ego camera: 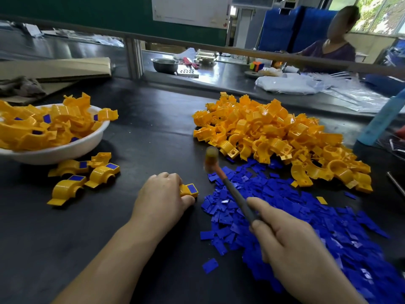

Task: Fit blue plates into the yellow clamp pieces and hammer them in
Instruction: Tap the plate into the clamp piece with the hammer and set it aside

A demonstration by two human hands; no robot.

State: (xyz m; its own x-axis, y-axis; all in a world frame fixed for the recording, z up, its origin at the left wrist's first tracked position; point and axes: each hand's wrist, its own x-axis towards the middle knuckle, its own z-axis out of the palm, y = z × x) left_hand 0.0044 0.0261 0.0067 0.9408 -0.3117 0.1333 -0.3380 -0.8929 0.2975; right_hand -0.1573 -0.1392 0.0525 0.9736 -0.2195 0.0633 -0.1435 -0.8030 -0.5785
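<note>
My left hand point(163, 195) presses a yellow clamp piece point(189, 190) onto the black table, a blue plate showing in its top face. My right hand point(291, 240) grips the dark handle of a small hammer point(221, 174); its blurred orange head hangs above and to the right of the clamp piece. A heap of loose blue plates point(295, 216) spreads under my right hand. Behind it lies a big pile of bare yellow clamp pieces point(274, 137).
A white bowl point(65, 150) at the left holds several fitted clamp pieces, and a few more fitted ones point(87, 174) lie in front of it. Cardboard point(54, 69) lies at the back left. A person sits across a second bench with a metal bowl point(165, 64) and plastic bags point(295, 84).
</note>
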